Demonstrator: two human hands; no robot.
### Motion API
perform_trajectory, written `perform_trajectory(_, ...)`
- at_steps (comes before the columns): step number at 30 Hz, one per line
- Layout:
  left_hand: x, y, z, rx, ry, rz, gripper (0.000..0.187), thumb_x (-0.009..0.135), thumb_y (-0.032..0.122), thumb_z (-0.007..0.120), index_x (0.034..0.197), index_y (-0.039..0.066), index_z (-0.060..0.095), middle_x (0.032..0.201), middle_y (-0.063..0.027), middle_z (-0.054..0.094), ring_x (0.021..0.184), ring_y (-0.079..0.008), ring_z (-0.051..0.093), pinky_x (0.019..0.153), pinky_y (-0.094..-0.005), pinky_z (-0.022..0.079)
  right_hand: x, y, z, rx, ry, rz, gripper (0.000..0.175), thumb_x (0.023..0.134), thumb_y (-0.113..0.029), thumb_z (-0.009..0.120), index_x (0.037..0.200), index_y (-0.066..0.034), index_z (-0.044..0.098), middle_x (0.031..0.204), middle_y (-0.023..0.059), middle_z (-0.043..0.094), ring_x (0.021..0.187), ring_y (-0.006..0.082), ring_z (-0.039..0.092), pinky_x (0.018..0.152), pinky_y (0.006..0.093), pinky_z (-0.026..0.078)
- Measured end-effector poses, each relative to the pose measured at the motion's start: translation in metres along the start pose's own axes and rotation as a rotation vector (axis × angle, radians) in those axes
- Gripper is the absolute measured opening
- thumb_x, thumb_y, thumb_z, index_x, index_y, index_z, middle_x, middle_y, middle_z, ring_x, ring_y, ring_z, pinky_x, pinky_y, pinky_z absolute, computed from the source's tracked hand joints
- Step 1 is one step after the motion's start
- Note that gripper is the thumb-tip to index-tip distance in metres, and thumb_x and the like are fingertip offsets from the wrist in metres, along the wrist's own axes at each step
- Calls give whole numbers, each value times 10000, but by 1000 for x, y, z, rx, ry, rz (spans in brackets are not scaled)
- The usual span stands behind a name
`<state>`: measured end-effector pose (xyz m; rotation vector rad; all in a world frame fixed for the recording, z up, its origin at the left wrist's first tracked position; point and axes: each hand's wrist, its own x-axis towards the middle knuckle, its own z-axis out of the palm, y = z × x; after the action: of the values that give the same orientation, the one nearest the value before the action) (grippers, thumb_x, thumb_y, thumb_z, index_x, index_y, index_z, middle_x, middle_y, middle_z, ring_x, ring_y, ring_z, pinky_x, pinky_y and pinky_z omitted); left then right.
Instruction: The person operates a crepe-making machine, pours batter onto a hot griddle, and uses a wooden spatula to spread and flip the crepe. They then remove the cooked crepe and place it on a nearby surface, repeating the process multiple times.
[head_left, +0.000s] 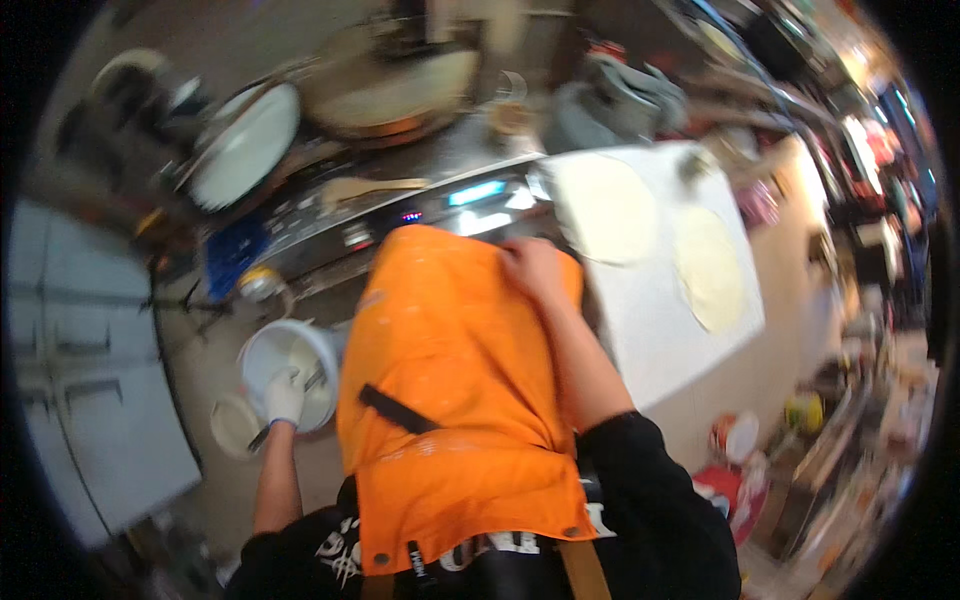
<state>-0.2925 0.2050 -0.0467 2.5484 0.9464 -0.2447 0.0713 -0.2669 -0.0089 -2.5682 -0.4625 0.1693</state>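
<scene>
My left hand (286, 396), in a white glove, is closed on the dark handle of a utensil (315, 377) inside a white plastic bucket (330, 409). Pale contents lie in the bucket; what the utensil's end looks like is blurred. My right hand (531, 264) is bare and rests with curled fingers against the upper right of my orange apron (457, 337); whether it grips anything there I cannot tell. To its right, two flat sheets of pale dough, one larger (611, 210) and one narrower (709, 270), lie on a white board (645, 337).
Beyond the apron runs a metal counter edge with a lit display (477, 193) and a wooden paddle (367, 187). A large round griddle (397, 97) stands behind it. White cabinets (97, 360) are at the left. A round lid (234, 426) lies beside the bucket.
</scene>
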Motion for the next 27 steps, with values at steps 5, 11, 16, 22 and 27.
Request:
perform_trajectory(5,36,150,-20,-461,133,329,221,1091,180,718,1141,-11,817,1036,-133,830,892,-231,773,837,-387,602,3,11,12,-59,-2,2,240,966,-273,718,1052,-101,862,1056,184,837,989,415,792,898,569,629)
perform_trajectory(11,67,312,-22,-710,-144,570,220,1124,150,725,981,-5,786,760,18,653,650,-54,543,610,-276,435,-4,16,12,54,118,-49,187,923,-238,727,905,-77,819,946,161,811,934,414,773,883,570,615)
perform_trajectory(16,74,368,13,-814,-335,582,338,1146,189,717,846,34,712,678,38,587,590,-39,507,551,-264,388,-15,17,-1,78,158,-25,177,925,-236,728,887,-85,811,923,146,806,935,398,770,887,550,594)
perform_trajectory(22,70,372,36,-830,-286,643,330,1127,140,722,823,12,698,681,26,596,604,-56,538,554,-294,415,-22,25,-4,79,201,-38,181,932,-233,723,888,-81,810,928,140,807,930,383,767,882,528,583)
perform_trajectory(27,67,369,36,-768,-231,722,333,1120,136,727,815,8,692,692,20,614,605,-62,550,561,-300,430,-23,26,-5,61,158,-24,188,947,-241,720,902,-84,814,937,136,811,932,374,769,887,522,587)
